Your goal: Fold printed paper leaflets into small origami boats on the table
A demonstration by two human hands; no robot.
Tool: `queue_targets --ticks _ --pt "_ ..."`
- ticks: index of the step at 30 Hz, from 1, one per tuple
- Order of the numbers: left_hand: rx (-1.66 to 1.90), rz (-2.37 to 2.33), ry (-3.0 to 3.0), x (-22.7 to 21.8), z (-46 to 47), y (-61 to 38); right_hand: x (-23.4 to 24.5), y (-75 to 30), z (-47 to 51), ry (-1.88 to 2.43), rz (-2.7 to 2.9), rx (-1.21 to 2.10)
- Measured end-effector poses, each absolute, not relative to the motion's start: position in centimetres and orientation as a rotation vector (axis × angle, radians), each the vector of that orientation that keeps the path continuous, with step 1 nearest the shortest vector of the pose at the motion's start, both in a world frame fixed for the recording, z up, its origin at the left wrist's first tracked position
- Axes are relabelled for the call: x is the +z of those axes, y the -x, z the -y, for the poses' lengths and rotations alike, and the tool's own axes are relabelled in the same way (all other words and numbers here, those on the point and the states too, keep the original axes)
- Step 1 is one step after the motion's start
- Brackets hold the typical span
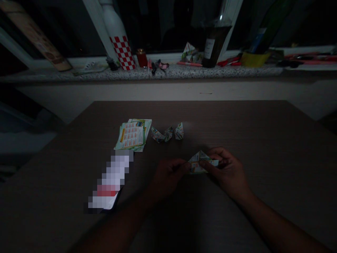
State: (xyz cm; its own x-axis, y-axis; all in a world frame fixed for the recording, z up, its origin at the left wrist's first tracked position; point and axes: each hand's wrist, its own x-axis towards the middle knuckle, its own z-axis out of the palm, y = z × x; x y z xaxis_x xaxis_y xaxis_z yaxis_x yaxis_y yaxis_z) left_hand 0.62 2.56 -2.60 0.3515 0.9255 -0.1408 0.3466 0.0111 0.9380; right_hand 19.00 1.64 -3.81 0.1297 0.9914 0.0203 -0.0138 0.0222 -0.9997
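We hold one partly folded printed paper (195, 168) over the surface (250, 126), right of the middle of its far edge: our left hand (168, 175) pinches one end in a narrow grip, and our right hand (229, 170) grips the other, thumb across the front. Its top shows a peak, while the lower strip looks flat, so we judge the folding to be midway. Toward the far edge stand finished-looking folds: a curved paper piece (158, 135), possibly two touching, and a separate pointed paper piece (179, 131). Nearer the far left corner, a stack of printed sheets (131, 136) lies unfolded.
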Motion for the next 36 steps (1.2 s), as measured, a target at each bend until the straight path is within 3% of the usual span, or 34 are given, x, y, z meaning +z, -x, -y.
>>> queue_targets --ticks 14,21,36 --pt "0.69 -1.074 -2.013 -2.1 -2.2 -0.4 -3.9 -19.1 -1.7 0.937 0.902 1.516" --pt "0.569 -1.295 -1.959 -1.5 -2.9 0.2 -3.3 -19.1 -1.7 1.139 0.962 1.35" --pt "0.654 -1.094 -1.451 -2.5 -3.3 -0.5 -3.8 -19.0 -1.5 1.199 1.19 1.174"
